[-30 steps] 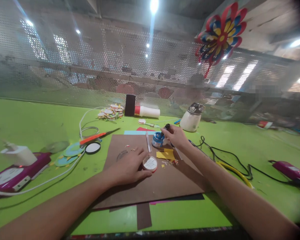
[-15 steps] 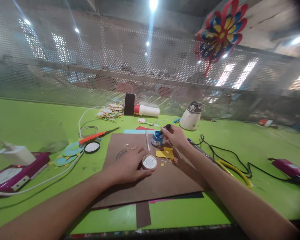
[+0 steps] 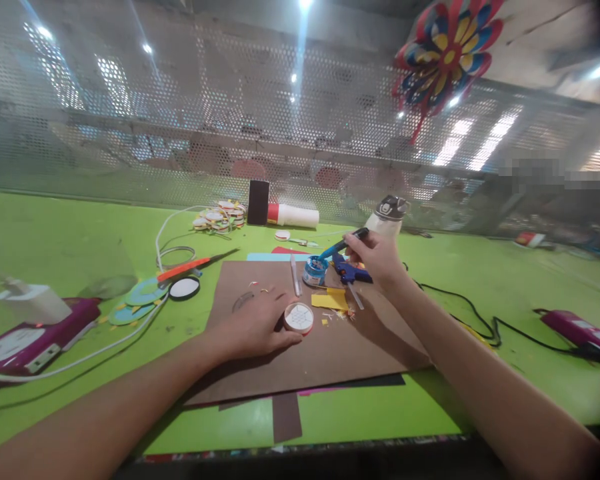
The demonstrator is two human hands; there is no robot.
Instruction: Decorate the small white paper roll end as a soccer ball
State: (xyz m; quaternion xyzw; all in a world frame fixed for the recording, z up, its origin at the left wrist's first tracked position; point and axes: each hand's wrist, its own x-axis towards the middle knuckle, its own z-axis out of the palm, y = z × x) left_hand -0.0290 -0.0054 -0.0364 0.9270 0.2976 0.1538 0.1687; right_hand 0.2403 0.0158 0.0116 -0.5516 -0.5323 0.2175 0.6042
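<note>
My left hand [image 3: 260, 320] rests on a brown board [image 3: 260, 367], with its thumb and fingers closed around the side of a small round disc [image 3: 299, 319]. The disc has a white top with dark line markings and a reddish lower edge. In my right hand [image 3: 377, 257] is a tilted paintbrush [image 3: 343, 245], black at the upper end and blue lower down. Its lower end reaches the mouth of a small jar of blue paint [image 3: 315, 272]; the tip itself is hidden. Just beside that hand lies a dark blue glue gun [image 3: 351, 270], partly covered.
Yellow paper [image 3: 329, 301], scraps and a clear-barrelled pen [image 3: 295, 275] lie on the board. Orange-handled tweezers [image 3: 187, 268], a black-rimmed disc [image 3: 184, 289] and a purple power strip [image 3: 40, 340] are at left. A black cable [image 3: 460, 299] runs right; a white bottle [image 3: 386, 223] stands behind.
My right hand has moved right and slightly up, drawing the paintbrush partly out of the jar so its blue length shows. The glue gun is now more visible. My left hand stays on the disc.
</note>
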